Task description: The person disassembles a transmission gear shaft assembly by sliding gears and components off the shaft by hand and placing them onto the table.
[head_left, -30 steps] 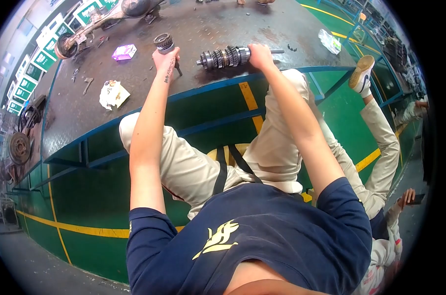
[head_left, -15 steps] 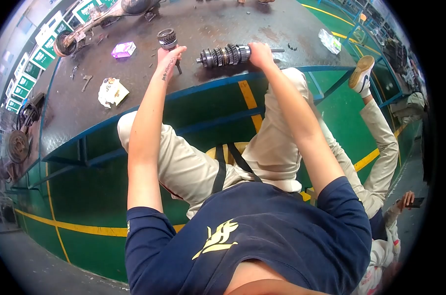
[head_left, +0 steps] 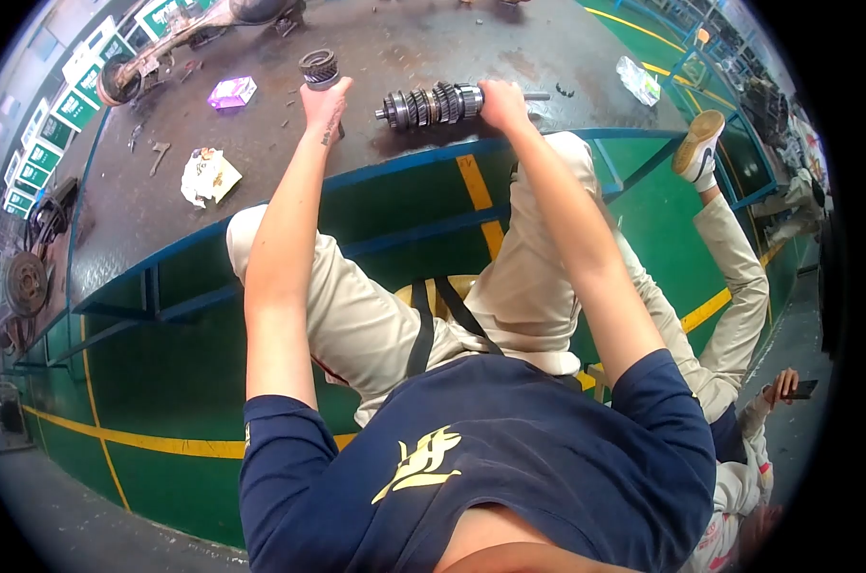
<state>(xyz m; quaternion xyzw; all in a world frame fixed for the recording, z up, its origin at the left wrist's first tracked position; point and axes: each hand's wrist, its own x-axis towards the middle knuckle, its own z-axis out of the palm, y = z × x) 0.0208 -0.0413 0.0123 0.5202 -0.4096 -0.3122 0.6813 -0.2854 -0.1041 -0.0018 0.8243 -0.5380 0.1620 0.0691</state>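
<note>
My left hand (head_left: pixel 325 101) is wrapped round the stem of a gear shaft (head_left: pixel 318 65), whose toothed gear head sticks up above the fist. The lower end of its stem shows just below the hand. My right hand (head_left: pixel 500 101) grips a longer gear shaft (head_left: pixel 433 105) carrying several stacked gears. That shaft lies sideways along the near part of the metal workbench (head_left: pixel 375 38), its gears to the left of my hand. Its bare thin end pokes out to the right. The fingers of both hands are partly hidden.
On the bench lie a purple box (head_left: pixel 232 93), crumpled paper (head_left: pixel 208 179), a small wrench-like part (head_left: pixel 160 157) and a plastic bag (head_left: pixel 638 81). A long axle assembly (head_left: pixel 180 43) rests at the back left. Another person's shoe (head_left: pixel 698 148) is near the right edge.
The left gear shaft has shifted slightly left and turned a little in my left hand. The view has moved slightly. My right hand keeps its grip on the long shaft.
</note>
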